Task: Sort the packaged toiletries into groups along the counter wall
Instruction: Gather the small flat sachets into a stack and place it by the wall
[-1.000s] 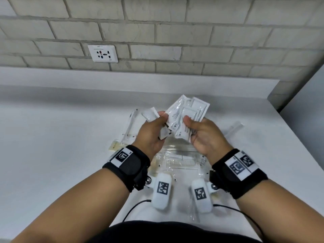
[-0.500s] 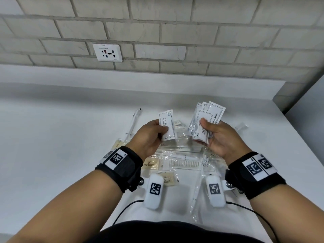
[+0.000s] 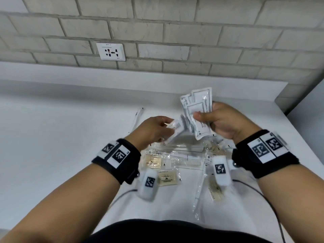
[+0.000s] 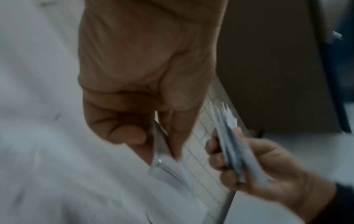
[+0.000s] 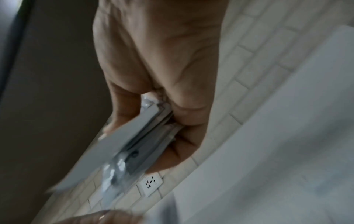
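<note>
Several white sachets (image 3: 198, 113) fanned in the right hand (image 3: 226, 123), thumb pinching them against curled fingers. Left hand (image 3: 154, 130) pinches one blurred packet (image 3: 177, 128) just beside that fan; can't tell whether it's joining or leaving it. Both hands are above the counter (image 3: 61, 128). Below them is the unsorted pile: tan soap packets (image 3: 167, 178), a clear-wrapped comb (image 3: 187, 162), long clear sleeves (image 3: 137, 116). Nothing is lined up at the wall (image 3: 157, 74) strip in view. My read: early stage, one group being collected in hand, none placed, most of the pile left.
</note>
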A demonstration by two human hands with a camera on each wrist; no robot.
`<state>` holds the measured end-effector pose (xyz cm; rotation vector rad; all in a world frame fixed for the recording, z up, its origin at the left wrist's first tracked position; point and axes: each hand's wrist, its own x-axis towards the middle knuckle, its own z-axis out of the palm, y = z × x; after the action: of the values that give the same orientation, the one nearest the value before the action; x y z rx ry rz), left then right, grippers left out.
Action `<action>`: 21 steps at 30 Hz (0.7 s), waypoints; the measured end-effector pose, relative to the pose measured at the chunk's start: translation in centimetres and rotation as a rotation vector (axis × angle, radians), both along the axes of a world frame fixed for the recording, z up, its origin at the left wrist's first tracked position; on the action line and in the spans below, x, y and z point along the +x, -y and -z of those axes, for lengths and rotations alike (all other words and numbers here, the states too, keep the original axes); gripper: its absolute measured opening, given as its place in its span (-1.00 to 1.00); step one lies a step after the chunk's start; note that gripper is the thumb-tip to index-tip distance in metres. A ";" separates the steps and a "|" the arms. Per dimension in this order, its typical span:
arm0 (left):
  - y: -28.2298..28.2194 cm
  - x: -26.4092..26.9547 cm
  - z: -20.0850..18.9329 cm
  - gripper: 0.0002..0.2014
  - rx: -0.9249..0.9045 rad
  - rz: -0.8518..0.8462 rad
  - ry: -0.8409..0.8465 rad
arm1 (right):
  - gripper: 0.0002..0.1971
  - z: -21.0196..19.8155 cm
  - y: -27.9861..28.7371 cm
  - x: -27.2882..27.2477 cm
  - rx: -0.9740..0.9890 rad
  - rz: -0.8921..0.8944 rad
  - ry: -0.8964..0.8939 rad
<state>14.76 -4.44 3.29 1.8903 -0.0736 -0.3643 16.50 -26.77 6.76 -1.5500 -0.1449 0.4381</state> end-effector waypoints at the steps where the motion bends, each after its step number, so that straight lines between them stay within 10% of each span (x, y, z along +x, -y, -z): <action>1: -0.6 0.4 -0.8 -0.77 0.182 0.104 0.050 | -0.31 -1.0 0.1 0.3 -0.134 -0.061 0.062; 6: -1.9 2.6 -2.8 -0.71 0.188 0.295 0.065 | -0.82 -3.9 -1.3 1.2 -0.523 -0.337 0.148; 9: -1.3 3.2 -1.9 -0.86 -0.184 0.164 -0.002 | -0.70 -2.4 -2.5 1.3 -0.402 -0.352 0.071; 15: 0.8 2.0 1.7 -0.09 -0.924 0.021 -0.265 | -0.11 1.3 -4.0 0.8 0.080 -0.201 -0.143; 21: 3.8 0.2 2.3 -0.59 -1.155 -0.023 -0.341 | -0.58 3.2 -7.8 -1.2 -0.104 0.082 -0.054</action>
<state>14.95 -8.28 0.98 0.6775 -0.0201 -0.4815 15.29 -18.92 3.54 -1.6380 -0.0165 0.4273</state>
